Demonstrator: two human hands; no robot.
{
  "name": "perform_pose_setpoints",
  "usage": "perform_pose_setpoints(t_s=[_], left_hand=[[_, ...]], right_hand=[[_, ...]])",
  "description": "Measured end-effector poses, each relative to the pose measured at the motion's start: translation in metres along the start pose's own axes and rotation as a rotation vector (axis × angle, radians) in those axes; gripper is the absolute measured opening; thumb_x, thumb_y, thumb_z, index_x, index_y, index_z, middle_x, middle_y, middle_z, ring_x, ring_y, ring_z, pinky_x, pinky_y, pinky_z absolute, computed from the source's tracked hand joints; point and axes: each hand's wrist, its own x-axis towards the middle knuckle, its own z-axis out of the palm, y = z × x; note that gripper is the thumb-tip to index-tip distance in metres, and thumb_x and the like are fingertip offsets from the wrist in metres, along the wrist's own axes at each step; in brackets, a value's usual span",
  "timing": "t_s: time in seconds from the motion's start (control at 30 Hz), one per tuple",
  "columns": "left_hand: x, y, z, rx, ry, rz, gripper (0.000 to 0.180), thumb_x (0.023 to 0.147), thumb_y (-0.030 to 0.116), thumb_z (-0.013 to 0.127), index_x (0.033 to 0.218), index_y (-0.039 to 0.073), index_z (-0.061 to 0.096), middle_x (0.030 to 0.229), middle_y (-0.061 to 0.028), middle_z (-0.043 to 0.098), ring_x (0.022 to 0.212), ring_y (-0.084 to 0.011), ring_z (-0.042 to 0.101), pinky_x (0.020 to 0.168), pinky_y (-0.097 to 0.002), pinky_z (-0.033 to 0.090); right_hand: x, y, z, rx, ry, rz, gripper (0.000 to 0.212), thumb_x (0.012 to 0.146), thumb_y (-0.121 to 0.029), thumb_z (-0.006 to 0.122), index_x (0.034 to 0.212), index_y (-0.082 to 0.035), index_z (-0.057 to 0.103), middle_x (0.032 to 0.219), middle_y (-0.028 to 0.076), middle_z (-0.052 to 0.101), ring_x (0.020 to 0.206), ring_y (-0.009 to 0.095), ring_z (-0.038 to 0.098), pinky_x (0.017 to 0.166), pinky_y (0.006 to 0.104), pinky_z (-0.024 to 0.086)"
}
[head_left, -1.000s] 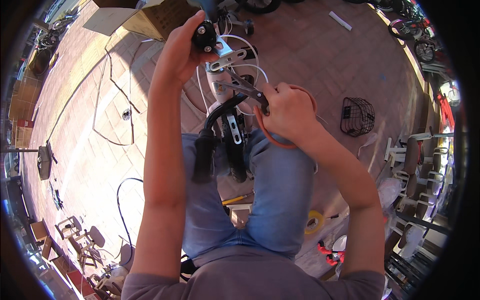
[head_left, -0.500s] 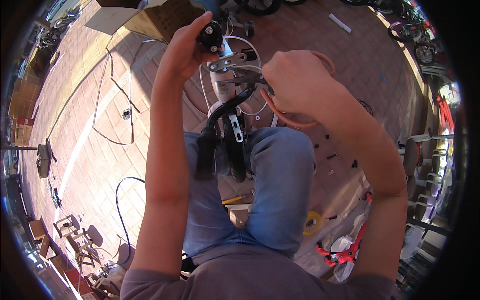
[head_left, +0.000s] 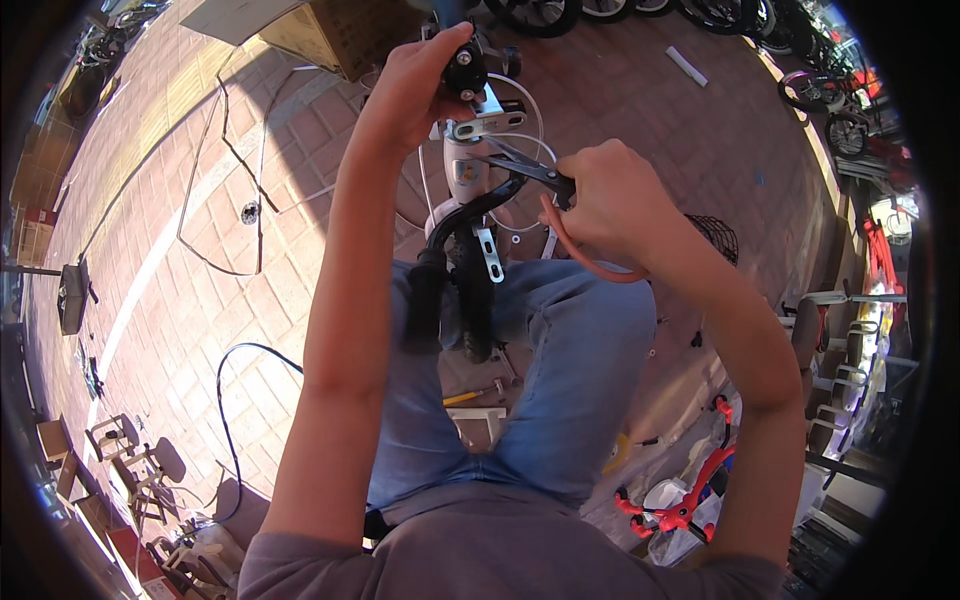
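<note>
We hold a small bicycle's handlebar assembly (head_left: 470,230) between our knees, just above the centre of the frame, so the legs (head_left: 530,400) pin it and free both hands. Our left hand (head_left: 415,85), at the upper middle, is closed around the black round part (head_left: 465,70) on top of the white stem (head_left: 462,170), steadying it. Our right hand (head_left: 615,205), right of centre, is clamped on red-handled pliers (head_left: 545,180), whose dark jaws reach toward the stem's bracket (head_left: 478,125). Loose cables (head_left: 240,170) lie on the brick floor (head_left: 200,300) at left.
</note>
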Motion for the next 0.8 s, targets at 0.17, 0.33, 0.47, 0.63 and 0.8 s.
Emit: perform_pose_setpoints(t_s=[0.17, 0.33, 0.47, 0.63, 0.8], left_hand=[[-0.002, 0.001, 0.0, 0.026, 0.021, -0.002, 0.038, 0.085, 0.039, 0.059, 0.088, 0.001, 0.06, 0.071, -0.0062, 0.06, 0.054, -0.0129, 0.059, 0.044, -0.0227, 0.049], [-0.003, 0.001, 0.001, 0.012, 0.029, -0.005, 0.039, 0.086, 0.041, 0.057, 0.088, 0.002, 0.061, 0.071, -0.0052, 0.06, 0.054, -0.0114, 0.058, 0.043, -0.0215, 0.048], [-0.003, -0.003, 0.004, 0.008, 0.008, -0.007, 0.04, 0.086, 0.042, 0.056, 0.087, 0.003, 0.061, 0.073, -0.0054, 0.059, 0.056, -0.0123, 0.059, 0.045, -0.0226, 0.049], [-0.002, -0.003, 0.002, 0.015, -0.007, 0.013, 0.041, 0.085, 0.043, 0.058, 0.088, 0.002, 0.06, 0.072, -0.0054, 0.059, 0.057, -0.0125, 0.059, 0.046, -0.023, 0.05], [-0.003, -0.003, 0.002, -0.004, -0.003, 0.031, 0.041, 0.084, 0.043, 0.059, 0.087, 0.002, 0.06, 0.072, -0.0056, 0.059, 0.059, -0.0131, 0.059, 0.046, -0.0237, 0.05]], right_hand=[[-0.009, 0.0, 0.033, 0.349, 0.109, 0.079, 0.029, 0.066, -0.023, 0.076, 0.071, 0.003, 0.064, 0.052, 0.016, 0.055, 0.052, 0.025, 0.06, 0.049, 0.0327, 0.044], [-0.012, -0.005, 0.042, 0.347, 0.168, 0.126, 0.03, 0.066, -0.027, 0.075, 0.072, 0.001, 0.064, 0.058, 0.016, 0.058, 0.055, 0.027, 0.061, 0.051, 0.0339, 0.046], [-0.017, -0.015, 0.026, 0.073, 0.21, 0.201, 0.033, 0.067, -0.034, 0.073, 0.074, -0.003, 0.065, 0.063, 0.014, 0.061, 0.063, 0.032, 0.062, 0.057, 0.0395, 0.047], [0.001, -0.02, 0.022, 0.012, 0.091, 0.248, 0.035, 0.067, -0.039, 0.073, 0.075, -0.005, 0.065, 0.067, 0.015, 0.062, 0.069, 0.035, 0.062, 0.062, 0.0421, 0.048], [0.006, -0.023, 0.006, -0.055, 0.012, 0.189, 0.037, 0.067, -0.038, 0.073, 0.074, -0.004, 0.065, 0.068, 0.015, 0.063, 0.07, 0.035, 0.062, 0.062, 0.0421, 0.049]])
